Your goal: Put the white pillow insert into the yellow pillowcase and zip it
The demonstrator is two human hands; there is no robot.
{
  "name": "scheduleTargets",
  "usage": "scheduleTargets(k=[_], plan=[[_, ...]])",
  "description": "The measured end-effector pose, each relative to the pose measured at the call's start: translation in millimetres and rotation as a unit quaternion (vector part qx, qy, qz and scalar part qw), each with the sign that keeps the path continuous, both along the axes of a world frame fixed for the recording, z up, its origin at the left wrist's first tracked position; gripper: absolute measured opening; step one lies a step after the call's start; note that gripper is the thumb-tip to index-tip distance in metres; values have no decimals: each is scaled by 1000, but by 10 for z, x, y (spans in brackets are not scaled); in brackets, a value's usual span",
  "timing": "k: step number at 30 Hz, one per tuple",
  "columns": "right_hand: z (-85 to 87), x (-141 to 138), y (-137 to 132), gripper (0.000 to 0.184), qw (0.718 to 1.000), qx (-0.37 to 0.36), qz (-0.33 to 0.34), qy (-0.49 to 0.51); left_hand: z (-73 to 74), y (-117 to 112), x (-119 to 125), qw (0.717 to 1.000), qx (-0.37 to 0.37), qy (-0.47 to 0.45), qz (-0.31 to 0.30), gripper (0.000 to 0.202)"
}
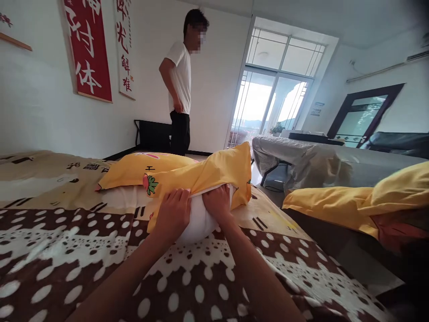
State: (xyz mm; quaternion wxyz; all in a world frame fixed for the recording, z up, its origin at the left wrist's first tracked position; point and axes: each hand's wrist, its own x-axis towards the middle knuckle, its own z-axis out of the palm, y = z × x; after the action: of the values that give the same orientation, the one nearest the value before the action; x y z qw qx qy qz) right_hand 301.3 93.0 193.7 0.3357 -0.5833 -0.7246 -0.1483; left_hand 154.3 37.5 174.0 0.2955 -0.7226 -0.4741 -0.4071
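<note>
A yellow pillowcase (214, 165) with a strawberry print lies on the bed, its open end towards me. Part of a white pillow (199, 223) bulges out of that opening. My left hand (172, 212) is closed on the left edge of the pillowcase, fingers folded over the cloth. At the opening, my right hand (216, 202) is closed against the white pillow, its fingers partly hidden under the pillowcase edge. Just behind lies another yellow pillow (129, 169) with a pink print.
A brown and beige patterned blanket (90, 255) covers the bed. Yellow cloth (331, 205) lies beyond the bed's right edge. A person (181, 80) in a white shirt stands behind the bed. A plastic-covered table (301, 150) is at the right, before glass doors (258, 96).
</note>
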Motion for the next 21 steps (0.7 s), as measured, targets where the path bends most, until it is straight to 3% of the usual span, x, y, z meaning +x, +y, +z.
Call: scheduleTargets(k=[3, 7, 12, 14, 17, 21], plan=[[-68, 111, 89, 36, 998, 28, -1, 55, -194, -91, -277, 995, -23, -91, -42, 20], [-269, 257, 145, 34, 987, 107, 69, 101, -423, -186, -407, 952, -196, -206, -114, 29], [-455, 334, 93, 33, 965, 180, 111, 153, -338, 49, -250, 940, -246, -223, -81, 9], [-452, 312, 28, 37, 965, 181, 116, 152, -257, 192, -175, 942, -229, -235, -74, 9], [-428, 213, -119, 49, 965, 199, 130, 114, -164, 367, -32, 949, -143, -272, -75, 22], [-518, 56, -293, 59, 950, 255, 178, -7, -61, 515, 180, 934, -30, -344, -90, 28]])
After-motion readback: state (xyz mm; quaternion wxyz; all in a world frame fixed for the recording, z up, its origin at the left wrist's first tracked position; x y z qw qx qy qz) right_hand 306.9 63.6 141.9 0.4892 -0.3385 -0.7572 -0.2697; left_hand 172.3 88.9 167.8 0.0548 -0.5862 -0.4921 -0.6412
